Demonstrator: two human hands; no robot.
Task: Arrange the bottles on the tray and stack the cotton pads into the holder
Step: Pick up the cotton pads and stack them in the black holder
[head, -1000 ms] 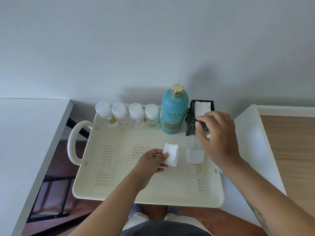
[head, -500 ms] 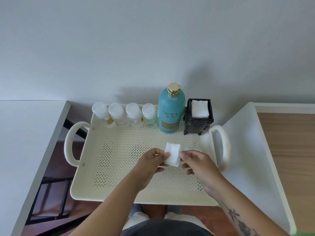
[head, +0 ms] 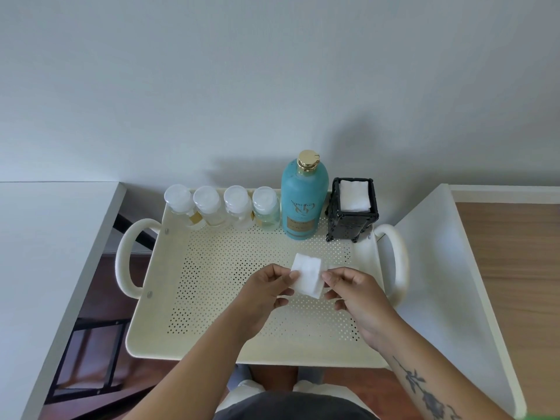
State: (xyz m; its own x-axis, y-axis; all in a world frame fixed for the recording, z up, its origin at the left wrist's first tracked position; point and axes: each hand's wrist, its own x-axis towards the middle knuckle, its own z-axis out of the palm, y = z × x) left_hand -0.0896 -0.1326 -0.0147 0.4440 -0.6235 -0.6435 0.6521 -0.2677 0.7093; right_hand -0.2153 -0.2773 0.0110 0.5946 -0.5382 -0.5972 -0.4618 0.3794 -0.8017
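— Your light's soft and even, bright daylight, no glare on the tray [head: 157, 313].

— Shadows?

— Faint ones on the wall [head: 272, 86], behind the bottle [head: 304, 198] and holder [head: 353, 219], leaning up and left.

— Focus?

— Sharp at center. Your wide lens bends the edges, and there's a green smear bottom right.

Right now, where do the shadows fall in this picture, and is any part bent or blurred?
Head view: soft shadows of the teal bottle and black holder fall on the wall behind; the wide-angle lens curves the tray edges and side tables; the bottle's label print is too blurred to read.
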